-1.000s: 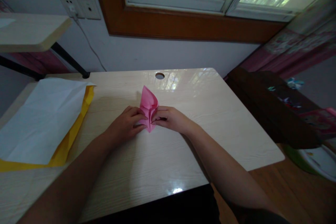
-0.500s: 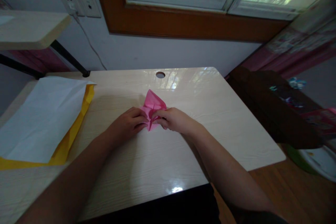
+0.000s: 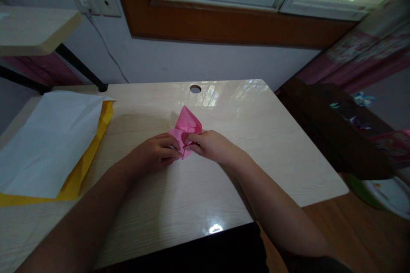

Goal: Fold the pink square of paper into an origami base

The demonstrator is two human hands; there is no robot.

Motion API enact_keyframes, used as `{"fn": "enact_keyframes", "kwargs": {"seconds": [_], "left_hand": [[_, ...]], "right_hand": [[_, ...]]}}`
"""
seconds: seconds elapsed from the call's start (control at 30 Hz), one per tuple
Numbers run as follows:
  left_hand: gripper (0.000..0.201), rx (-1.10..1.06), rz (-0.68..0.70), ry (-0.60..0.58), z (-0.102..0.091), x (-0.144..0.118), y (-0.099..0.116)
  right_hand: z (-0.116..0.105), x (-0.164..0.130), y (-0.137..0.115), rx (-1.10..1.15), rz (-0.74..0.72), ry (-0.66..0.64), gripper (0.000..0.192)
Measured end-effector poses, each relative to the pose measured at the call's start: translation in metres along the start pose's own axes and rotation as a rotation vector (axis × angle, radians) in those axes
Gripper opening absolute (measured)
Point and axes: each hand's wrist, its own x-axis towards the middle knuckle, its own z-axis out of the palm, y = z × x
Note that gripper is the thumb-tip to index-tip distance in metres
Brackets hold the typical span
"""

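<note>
Pink folded paper with pointed top [image 3: 188, 123] at middle of glossy pale wood-grain desk [image 3: 262, 145]. Person's left hand [image 3: 159, 151] clamped on its left edge; right hand [image 3: 209, 144], thumb and forefinger pinched on right side.

Folded paper [image 3: 188, 120] lies mid-worktop [image 3: 256, 145], between the left hand [image 3: 160, 150] and right hand [image 3: 211, 145]; the hole [image 3: 195, 89] behind, near the back edge; stacked sheets [image 3: 53, 145] toward the left edge.
</note>
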Motion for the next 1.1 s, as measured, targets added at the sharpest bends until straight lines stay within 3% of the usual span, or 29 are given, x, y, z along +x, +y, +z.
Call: {"fn": "enact_keyframes", "kwargs": {"seconds": [0.5,1.1], "left_hand": [[0.022,-0.002,-0.005,-0.038,-0.005,0.003,0.011],[0.023,0.039,-0.017,-0.134,-0.010,0.004,0.016]], "right_hand": [[-0.003,-0.003,0.001,0.056,-0.072,-0.020,0.010],[-0.003,-0.002,-0.002,0.056,0.004,-0.032,0.012]]}}
